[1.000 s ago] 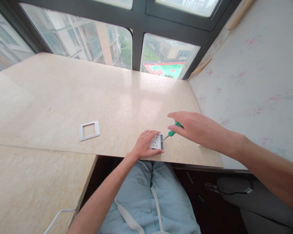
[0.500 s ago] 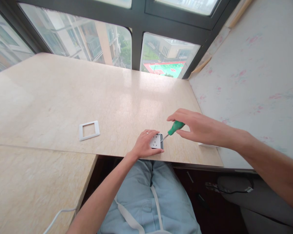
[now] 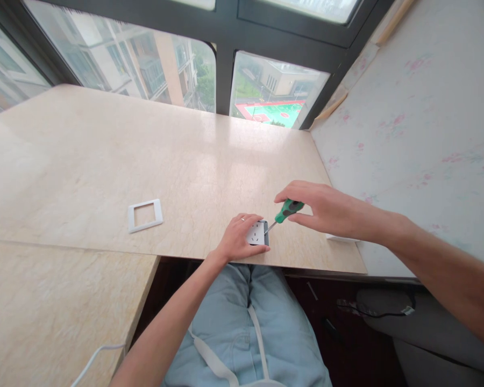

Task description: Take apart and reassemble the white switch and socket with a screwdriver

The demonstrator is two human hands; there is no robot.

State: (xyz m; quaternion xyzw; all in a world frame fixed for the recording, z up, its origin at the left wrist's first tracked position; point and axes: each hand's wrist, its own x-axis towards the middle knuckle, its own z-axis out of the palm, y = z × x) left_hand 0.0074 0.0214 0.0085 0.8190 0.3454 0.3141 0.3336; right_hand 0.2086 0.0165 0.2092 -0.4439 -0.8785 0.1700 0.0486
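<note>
A white wall socket [image 3: 256,234] with a dark grey edge strip lies face up near the front edge of the countertop. My left hand [image 3: 242,236] grips it, thumb along the near side and fingers along the far side, a ring on one finger. In my right hand [image 3: 306,201] is a green and black screwdriver [image 3: 288,209], held by its handle between thumb and fingers. Its metal shaft slants down to the left, and the tip meets the grey strip at the socket's right side. Whether a screw sits under the tip is too small to tell.
A white rectangular frame [image 3: 145,215] lies on the countertop [image 3: 165,161] to the left. A white object [image 3: 341,238] lies partly behind my right wrist. Windows [image 3: 274,91] rise at the back, a papered wall [image 3: 427,134] at the right. A white cable [image 3: 99,352] crosses the lower-left surface.
The screwdriver's handle has turned, so its black patches now show. Its tip stays at the socket's right edge. My left hand keeps its hold, and the whole view has shifted slightly.
</note>
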